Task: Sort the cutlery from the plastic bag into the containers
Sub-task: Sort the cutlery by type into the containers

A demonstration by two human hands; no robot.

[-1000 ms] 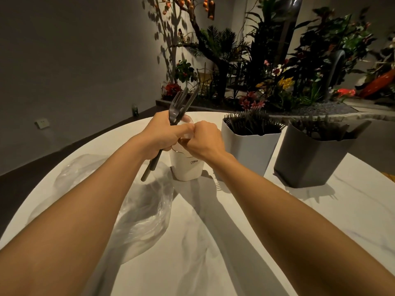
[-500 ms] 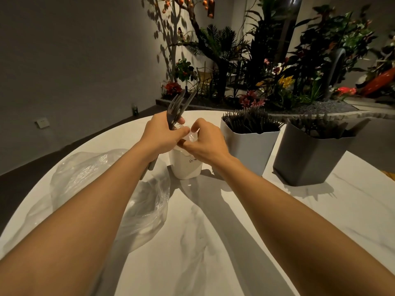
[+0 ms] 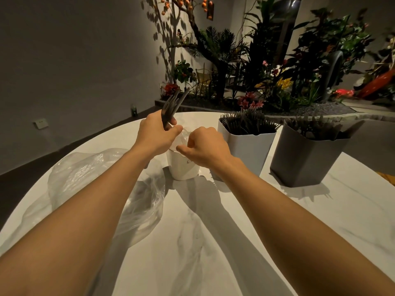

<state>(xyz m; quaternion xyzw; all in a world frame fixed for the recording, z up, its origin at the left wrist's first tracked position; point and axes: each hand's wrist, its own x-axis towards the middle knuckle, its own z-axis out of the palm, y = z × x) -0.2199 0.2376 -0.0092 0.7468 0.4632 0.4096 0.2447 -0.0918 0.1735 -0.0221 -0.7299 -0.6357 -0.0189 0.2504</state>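
Left hand grips a small bunch of dark forks, tines up and tilted toward far right. The handles are hidden below the fist. Right hand has its fingers curled in and its thumb pointing left. It sits right at a bit of clear film between the two hands, just above the white cup. Can't tell if it actually pinches the film or only touches it.

Plastic bag lies crumpled on the near-left of the table, beside the cup. No cutlery visible inside it. The white bin, just right of the cup, is packed with dark pieces, tines up. The grey bin, further right, also holds dark cutlery, too dim to tell the type.

The step looks like freeing the forks from the film, with the drop into a bin to come. To do it well:
- Keep the left grip firm and low on the handles so the bunch doesn't fan out.
- Pull the film off away from the tines so it doesn't snag.
- Park the film in the cup or by the bag, not in a bin.
- Carry the forks right and match them to the bin of like pieces, likely the white one.
- Lower them handles first.

Risk: the forearm brushing the light cup and tipping it.
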